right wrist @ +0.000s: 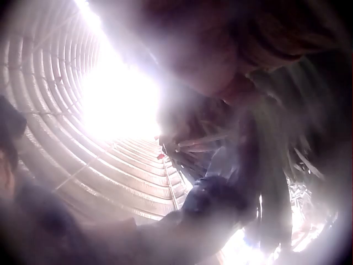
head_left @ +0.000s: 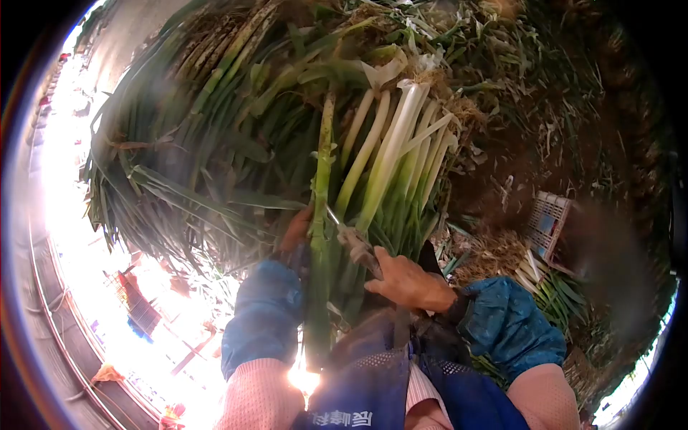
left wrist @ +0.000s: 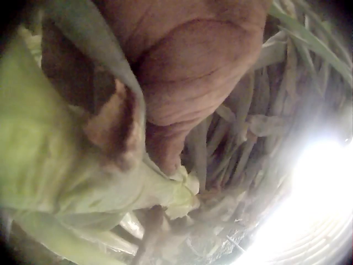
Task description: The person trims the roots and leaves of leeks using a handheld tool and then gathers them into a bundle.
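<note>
- The metal tip (head_left: 332, 215) of the wrapped tool (head_left: 358, 251) points close to the left hand (head_left: 295, 228); if it slips, I think it could cut the fingers
- Too hard a grip could perhaps bruise the long stalk (head_left: 322, 165), for it looks soft
- This stalk stands between the arms, gripped by the left hand, pale green, with brown spots above; paler stalks (head_left: 380, 158) lie beside it
- The right hand (head_left: 408, 279) has its fingers curled round the tool

A long leek (head_left: 323, 168) lies in the left fingers (head_left: 296, 231), its yellow-green, brown-speckled stalk reaching past them and its green leaves trailing back toward the body. The right fingers (head_left: 385, 264) hold a slim metal tool (head_left: 352, 240), its tip beside the stalk.
</note>
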Tool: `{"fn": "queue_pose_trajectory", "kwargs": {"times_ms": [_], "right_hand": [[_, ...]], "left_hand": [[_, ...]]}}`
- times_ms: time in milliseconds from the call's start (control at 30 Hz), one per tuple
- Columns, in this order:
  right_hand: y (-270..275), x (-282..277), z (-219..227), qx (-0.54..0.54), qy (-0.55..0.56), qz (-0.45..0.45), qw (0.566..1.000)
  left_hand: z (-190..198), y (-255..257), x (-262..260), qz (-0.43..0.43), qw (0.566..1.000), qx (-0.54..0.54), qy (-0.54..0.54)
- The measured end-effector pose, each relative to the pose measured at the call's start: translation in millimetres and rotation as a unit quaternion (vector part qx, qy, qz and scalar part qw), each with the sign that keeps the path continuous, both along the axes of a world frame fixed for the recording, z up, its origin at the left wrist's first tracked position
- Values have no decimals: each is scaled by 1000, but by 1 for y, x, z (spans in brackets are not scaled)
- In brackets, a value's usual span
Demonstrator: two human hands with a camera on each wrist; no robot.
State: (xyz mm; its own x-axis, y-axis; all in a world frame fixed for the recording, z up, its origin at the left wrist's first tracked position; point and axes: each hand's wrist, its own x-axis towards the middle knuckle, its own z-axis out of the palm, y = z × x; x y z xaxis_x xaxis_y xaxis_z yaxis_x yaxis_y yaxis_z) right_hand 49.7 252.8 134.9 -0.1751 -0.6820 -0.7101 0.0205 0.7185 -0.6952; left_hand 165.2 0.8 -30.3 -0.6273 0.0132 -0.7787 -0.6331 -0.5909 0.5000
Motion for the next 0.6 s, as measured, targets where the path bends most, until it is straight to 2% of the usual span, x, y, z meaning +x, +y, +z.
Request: {"fn": "queue_pose_trajectory", "kwargs": {"times_ms": [33, 133, 233, 333, 400, 467, 533, 600], "right_hand": [[-2, -2, -3, -9, -3, -10, 1000], [-7, -8, -9, -30, -22, -28, 999], [-2, -6, -7, -33, -36, -33, 998], [-6, -5, -22, -32, -19, -48, 998], [-15, -10, -28, -27, -13, -63, 998], [-11, -7, -17, -21, -30, -38, 999], [-7, -4, -15, -23, -23, -35, 999], [-10, -6, -23, -38, 10, -52, 998]], "left_hand": [[2, -1, -1, 1, 1000, 28, -2], [9, 5, -8, 28, 996, -50, -61], [-6, 2, -4, 70, 996, 12, -50], [-9, 5, -4, 77, 996, 14, -47], [-5, 6, -6, 62, 997, -35, -41], [0, 6, -8, 29, 993, -113, -21], [1, 10, -7, -58, 962, -265, 32], [-1, 9, -8, -62, 958, -280, 19]]}}
